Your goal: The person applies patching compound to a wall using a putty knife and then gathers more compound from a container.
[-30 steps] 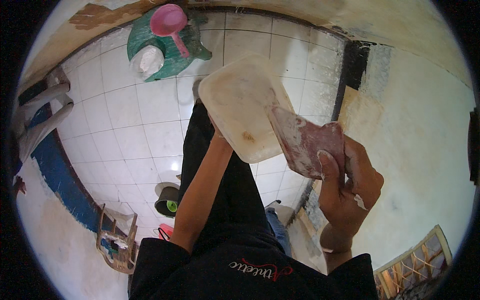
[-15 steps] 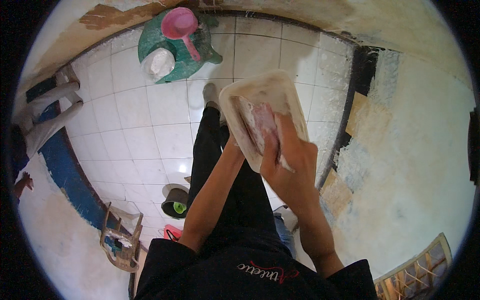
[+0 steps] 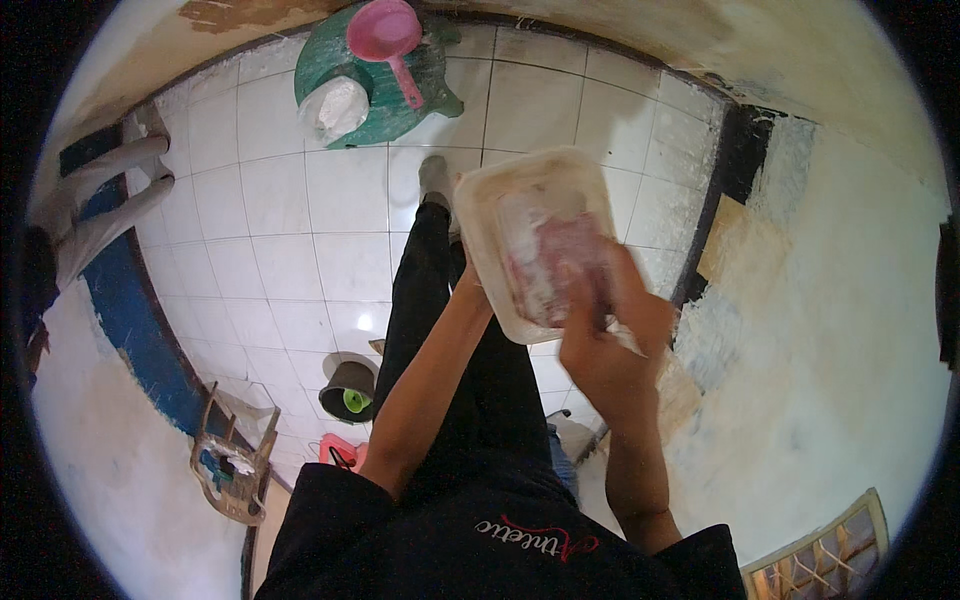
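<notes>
A shallow cream-coloured rectangular tray [image 3: 480, 215] with rounded corners is held up in front of my body, its inside smeared with white paste [image 3: 535, 225]. My left hand [image 3: 473, 283] supports it at its left side and from beneath, where the fingers are mostly hidden. Closed around a flat reddish scraper [image 3: 575, 245], my right hand [image 3: 620, 335] is over the tray's right half. The scraper is smeared by motion and lies against the paste. Some white paste clings to my right hand.
A green stool [image 3: 405, 125] bears a pink dipper [image 3: 385, 30] and a white bag [image 3: 337, 108]. A dark bucket [image 3: 345, 385] and a worn wooden chair [image 3: 215, 480] stand at lower left. Another person's legs [image 3: 110, 195] are at far left. A patchy wall [image 3: 830, 300] rises at right.
My right hand and the scraper have moved right across the tray. The tray has shifted slightly right and turned a little. The whole view has shifted slightly.
</notes>
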Demonstrator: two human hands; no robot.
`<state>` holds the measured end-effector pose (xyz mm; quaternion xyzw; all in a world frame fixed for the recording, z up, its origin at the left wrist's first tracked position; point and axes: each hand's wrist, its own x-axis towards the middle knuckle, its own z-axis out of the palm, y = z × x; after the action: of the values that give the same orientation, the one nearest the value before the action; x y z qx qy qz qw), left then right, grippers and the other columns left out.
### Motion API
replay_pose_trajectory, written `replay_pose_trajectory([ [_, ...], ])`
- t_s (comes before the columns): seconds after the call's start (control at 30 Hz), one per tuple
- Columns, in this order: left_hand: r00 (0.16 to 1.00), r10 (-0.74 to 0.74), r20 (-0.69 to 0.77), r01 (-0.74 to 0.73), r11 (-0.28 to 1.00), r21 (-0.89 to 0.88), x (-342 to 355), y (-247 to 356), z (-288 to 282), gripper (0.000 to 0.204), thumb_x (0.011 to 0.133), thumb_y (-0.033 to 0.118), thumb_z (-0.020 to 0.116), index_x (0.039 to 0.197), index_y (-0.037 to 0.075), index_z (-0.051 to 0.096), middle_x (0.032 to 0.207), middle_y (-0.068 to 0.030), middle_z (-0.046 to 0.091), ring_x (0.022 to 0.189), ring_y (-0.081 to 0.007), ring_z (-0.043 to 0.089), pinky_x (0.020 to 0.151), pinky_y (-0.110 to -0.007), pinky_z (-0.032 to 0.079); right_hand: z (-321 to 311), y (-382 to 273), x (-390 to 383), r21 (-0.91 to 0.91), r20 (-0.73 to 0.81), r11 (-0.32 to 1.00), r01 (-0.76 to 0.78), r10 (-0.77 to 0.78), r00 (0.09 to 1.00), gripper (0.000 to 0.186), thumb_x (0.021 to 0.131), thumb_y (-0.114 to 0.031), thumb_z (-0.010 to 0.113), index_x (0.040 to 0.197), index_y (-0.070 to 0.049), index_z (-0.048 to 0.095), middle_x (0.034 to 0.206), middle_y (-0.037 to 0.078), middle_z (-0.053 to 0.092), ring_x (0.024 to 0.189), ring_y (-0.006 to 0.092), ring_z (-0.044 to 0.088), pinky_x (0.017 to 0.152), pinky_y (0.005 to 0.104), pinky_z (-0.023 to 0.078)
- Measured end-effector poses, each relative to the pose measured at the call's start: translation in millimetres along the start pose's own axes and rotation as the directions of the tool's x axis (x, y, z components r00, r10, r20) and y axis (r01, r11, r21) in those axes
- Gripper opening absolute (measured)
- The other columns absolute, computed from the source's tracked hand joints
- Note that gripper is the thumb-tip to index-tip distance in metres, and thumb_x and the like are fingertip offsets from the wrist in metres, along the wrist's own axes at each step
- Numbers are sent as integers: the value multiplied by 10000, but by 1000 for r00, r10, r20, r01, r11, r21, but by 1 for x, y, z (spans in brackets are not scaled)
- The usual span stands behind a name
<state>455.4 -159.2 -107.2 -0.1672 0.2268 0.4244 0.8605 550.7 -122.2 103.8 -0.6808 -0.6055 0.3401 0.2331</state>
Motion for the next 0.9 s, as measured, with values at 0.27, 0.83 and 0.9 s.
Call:
replay_pose_trajectory([
  [0.27,979,201,-42,-203,978,-56,-14,21,2,674,891,578,391,1356,91,421,1308,-140,489,1192,-284,498,1077,-485,339,12,-23,-5,1,-91,998,-58,58,994,181,913,3,546,1082,52,588,901,113,675,844,119,623,739,242,492],
  [0.83,825,507,-250,-551,820,-154,-131,201,-132,606,916,497,426,1363,88,412,1308,-154,488,1189,-293,502,1101,-503,307,277,47,97,682,452,474,-558,327,830,304,891,-122,575,1142,48,604,1090,102,597,947,205,617,803,292,533],
  [0.9,807,523,-275,-574,803,-157,-146,220,-146,598,919,487,430,1364,88,411,1308,-156,488,1188,-294,502,1104,-505,303,352,80,120,659,380,553,-509,339,861,321,894,-103,539,1184,30,575,1072,91,617,876,220,654,696,356,581],
])
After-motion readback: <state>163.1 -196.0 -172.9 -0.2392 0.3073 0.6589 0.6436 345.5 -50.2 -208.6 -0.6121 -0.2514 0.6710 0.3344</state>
